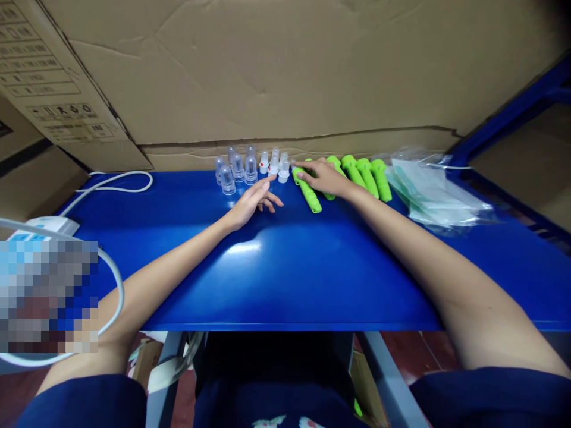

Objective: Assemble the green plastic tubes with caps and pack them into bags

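My right hand point(328, 177) has its thumb and forefinger around the head end of a lime-green torch-shaped piece point(311, 198), which lies slanting on the blue table. Several more torch-shaped pieces of the same green point(368, 175) lie side by side to its right, one of them partly under my hand. To the left my left hand point(254, 202) hovers over the table, fingers apart, holding nothing. Just beyond its fingertips stand several small white pieces with clear tips point(284, 169). Several clear plastic domed caps point(238, 168) stand upright behind and left of that hand.
The blue table point(285, 273) backs onto a tall cardboard sheet point(285, 77). Clear plastic bags with pale green and white contents point(437, 193) lie at the right. A white cable point(120, 181) loops at the left near a white device point(49, 226). A blue metal frame point(504, 128) rises at right.
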Tool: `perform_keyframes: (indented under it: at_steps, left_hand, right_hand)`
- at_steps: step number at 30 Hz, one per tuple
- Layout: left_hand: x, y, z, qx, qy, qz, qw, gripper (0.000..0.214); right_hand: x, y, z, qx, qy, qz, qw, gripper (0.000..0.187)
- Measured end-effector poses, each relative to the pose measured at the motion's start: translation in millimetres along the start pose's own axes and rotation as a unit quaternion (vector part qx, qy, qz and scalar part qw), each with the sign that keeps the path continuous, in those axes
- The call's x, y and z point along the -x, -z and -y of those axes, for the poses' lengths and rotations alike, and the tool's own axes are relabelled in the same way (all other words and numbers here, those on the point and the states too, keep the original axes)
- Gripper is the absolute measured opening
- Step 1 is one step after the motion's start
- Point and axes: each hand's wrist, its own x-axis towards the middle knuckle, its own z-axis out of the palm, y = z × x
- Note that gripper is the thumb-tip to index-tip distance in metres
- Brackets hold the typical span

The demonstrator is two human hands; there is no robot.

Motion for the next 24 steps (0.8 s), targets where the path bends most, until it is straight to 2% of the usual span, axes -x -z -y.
perform_keyframes:
  at_steps: [3, 8, 11, 14, 16, 19, 24]
  left_hand:
    - [0, -0.5, -1, -0.002, 0.002, -0.001, 1.0, 0.062]
    - [2, -1.2, -4, -0.002, 0.008, -0.005, 1.0, 0.063]
    - [2, -1.1, -5, -0.002, 0.007, -0.007, 1.0, 0.066]
    - [2, -0.1, -4, -0.002, 0.006, -0.004, 1.0, 0.066]
    - [1, 0.8, -3, -0.001, 0.005, 0.0, 1.0, 0.065]
    - [1, 2.1, -1, -0.002, 0.002, 0.006, 1.0, 0.062]
    - [1, 2.8, -1, -0.002, 0.001, 0.004, 1.0, 0.058]
  right_hand:
    - [2, 0, 3, 0.054, -0.017, 0.004, 0.998, 0.051]
    - [3, 1, 7, 0.062, -0.017, -0.031, 0.997, 0.047]
    - [2, 6, 9, 0.072, -0.022, -0.062, 0.995, 0.043]
    - [3, 12, 13, 0.108, -0.054, -0.098, 0.988, 0.041]
    - [5, 15, 16, 0.152, -0.089, -0.087, 0.98, 0.041]
    - [10, 17, 20, 0.2, -0.133, -0.027, 0.97, 0.047]
    - [13, 16, 25, 0.197, -0.156, 0.012, 0.968, 0.055]
